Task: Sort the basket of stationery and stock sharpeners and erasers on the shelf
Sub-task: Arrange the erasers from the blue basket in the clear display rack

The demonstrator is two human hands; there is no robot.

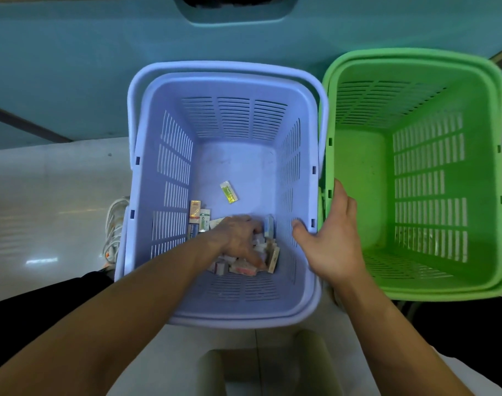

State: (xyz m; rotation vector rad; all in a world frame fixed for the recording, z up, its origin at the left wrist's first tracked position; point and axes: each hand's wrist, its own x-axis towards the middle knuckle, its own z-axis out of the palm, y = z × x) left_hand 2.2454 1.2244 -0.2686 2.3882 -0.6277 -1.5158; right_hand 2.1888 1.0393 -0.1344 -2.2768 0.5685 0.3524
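**Supervisor:** Report item condition and location.

**Operator:** I see the lavender basket [224, 81] at frame centre, slotted on all four walls, with its handle folded back at 12 o'clock. The stock is a heap of small boxes [244, 270] at 6 o'clock on its floor, white and orange with printed faces. Two more cartons [196, 215] lie at 9 o'clock from the heap. One loose packet [229, 192], white with yellow-green print, lies apart at 12 o'clock from it.

**Supervisor:** Hand status?

**Operator:** The left hand [239, 235] is down in the heap, fingers bent round several boxes. The right hand [332, 241] holds the basket's 3 o'clock rim, thumb inside the wall and fingers outside. The green basket [415, 57] stands just beside it at 3 o'clock.

**Supervisor:** Visibility limits?

**Operator:** I cannot see the left fingertips, which are buried among the boxes. The hand also covers much of the heap, so I cannot give a count. The print on the boxes is too small and blurred for me to read. A shoe [115, 224] at 9 o'clock is half hidden behind the basket wall. Both forearms are cut off at the lower frame edge.
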